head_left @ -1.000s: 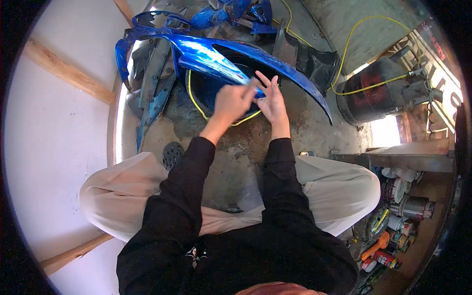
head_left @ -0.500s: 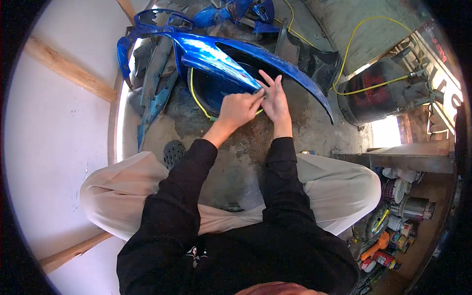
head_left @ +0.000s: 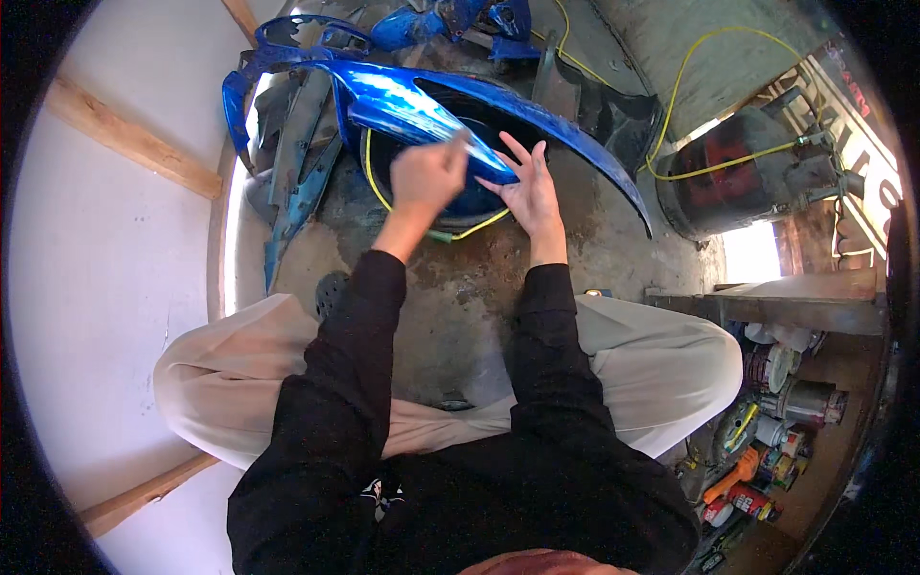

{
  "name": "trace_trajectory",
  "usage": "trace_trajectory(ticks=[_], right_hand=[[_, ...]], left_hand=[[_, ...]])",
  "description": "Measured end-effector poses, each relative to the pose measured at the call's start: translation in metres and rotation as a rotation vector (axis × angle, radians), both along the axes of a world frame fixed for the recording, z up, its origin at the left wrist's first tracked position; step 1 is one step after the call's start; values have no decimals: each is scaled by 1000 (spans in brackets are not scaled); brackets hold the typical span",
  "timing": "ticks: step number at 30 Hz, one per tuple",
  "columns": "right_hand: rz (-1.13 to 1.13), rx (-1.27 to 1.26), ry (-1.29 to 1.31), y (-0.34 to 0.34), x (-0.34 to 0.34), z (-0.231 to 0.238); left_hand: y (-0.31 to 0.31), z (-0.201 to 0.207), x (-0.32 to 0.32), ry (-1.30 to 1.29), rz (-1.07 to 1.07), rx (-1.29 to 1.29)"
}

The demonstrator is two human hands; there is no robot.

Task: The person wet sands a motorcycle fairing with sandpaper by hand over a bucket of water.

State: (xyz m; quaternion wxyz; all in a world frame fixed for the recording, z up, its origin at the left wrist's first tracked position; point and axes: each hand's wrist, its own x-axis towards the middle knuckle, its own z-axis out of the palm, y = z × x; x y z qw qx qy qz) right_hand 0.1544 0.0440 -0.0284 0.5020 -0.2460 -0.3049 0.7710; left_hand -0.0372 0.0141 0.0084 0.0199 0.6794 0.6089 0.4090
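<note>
A glossy blue plastic fairing panel (head_left: pixel 383 94) lies across a black tub (head_left: pixel 383 172), its long curved edge reaching to the right. My left hand (head_left: pixel 426 180) is curled closed at the panel's near edge, smeared by motion. Whatever its fingers hold is too blurred to make out. At the panel's pointed inner tip is my right hand (head_left: pixel 535 199), palm up. The tip sits between its thumb and forefinger, while the other fingers stretch out.
Behind lie more blue panels (head_left: pixel 407 31), with dark scuffed panels (head_left: pixel 307 163) to the left. A yellow hose (head_left: pixel 733 170) runs to a dark, rusty tank (head_left: pixel 719 177) at right. Cans and tools, including an orange-handled one (head_left: pixel 733 476), fill a shelf at lower right.
My left hand has moved left and slightly up along the panel, away from its tip. My right hand stays at the tip, with its thumb now visible below it.
</note>
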Motion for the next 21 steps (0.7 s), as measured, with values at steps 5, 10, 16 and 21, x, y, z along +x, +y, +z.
trace_trajectory(ticks=[5,10,16,21], right_hand=[[12,-6,4,-5,-8,12],[7,18,-18,1,5,-1],[24,3,42,-4,-10,10],[24,21,20,-1,1,0]], left_hand=[[15,6,-15,-30,185,87],[-13,-7,37,52,-216,141],[28,7,-65,-47,373,89],[-15,-15,34,-19,-147,30]])
